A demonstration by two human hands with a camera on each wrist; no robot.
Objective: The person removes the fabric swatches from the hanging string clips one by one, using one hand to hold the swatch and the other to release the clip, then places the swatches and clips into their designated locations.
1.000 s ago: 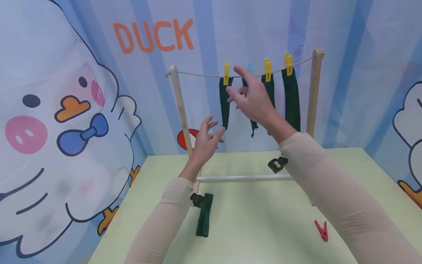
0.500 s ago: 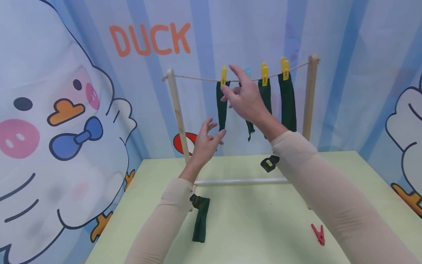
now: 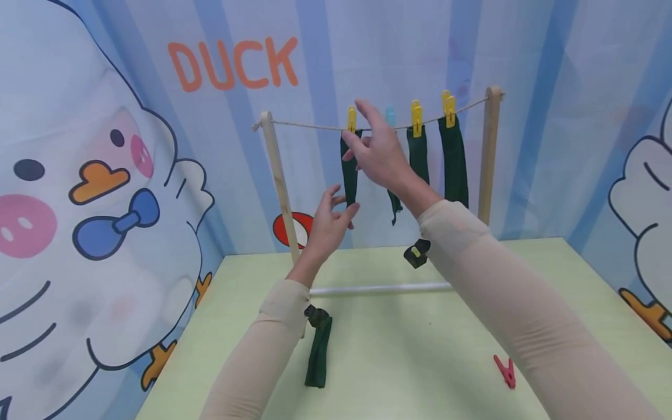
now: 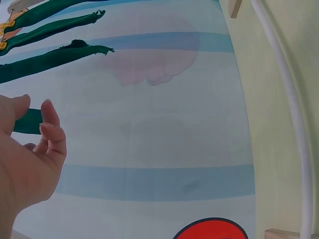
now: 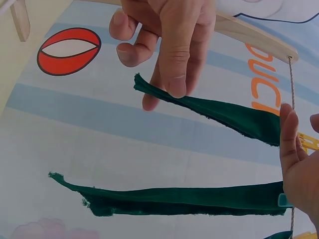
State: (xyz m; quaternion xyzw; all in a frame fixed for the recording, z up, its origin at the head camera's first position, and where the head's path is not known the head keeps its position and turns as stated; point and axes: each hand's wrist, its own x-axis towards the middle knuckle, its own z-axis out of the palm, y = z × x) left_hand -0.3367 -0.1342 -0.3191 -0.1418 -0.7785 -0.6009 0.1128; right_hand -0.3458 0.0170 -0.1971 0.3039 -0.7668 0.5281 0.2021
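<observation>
Four-sided framing aside, a dark green fabric strip (image 3: 349, 169) hangs leftmost on the rope line, held by a yellow clothespin (image 3: 352, 118). Around its lower end my left hand (image 3: 326, 226) is held with fingers spread; in the right wrist view the thumb overlaps the strip (image 5: 234, 115), and contact is unclear. My right hand (image 3: 380, 154) is at the strip's top, just below the clothespin, thumb and forefinger apart. Partly behind that hand hangs another green strip (image 3: 394, 205) under a blue clothespin (image 3: 390, 115). More green strips (image 3: 418, 157) hang to the right from yellow clothespins (image 3: 416, 119).
The line is tied between two wooden posts (image 3: 276, 169), with a white bar (image 3: 383, 289) low between them. One green strip (image 3: 317, 359) lies on the pale table (image 3: 409, 350), below my left wrist. A red clothespin (image 3: 506, 372) lies at the right.
My right hand has moved left and slightly down to the top of the leftmost strip. The left hand now overlaps that strip's lower end. The head view has shifted a little.
</observation>
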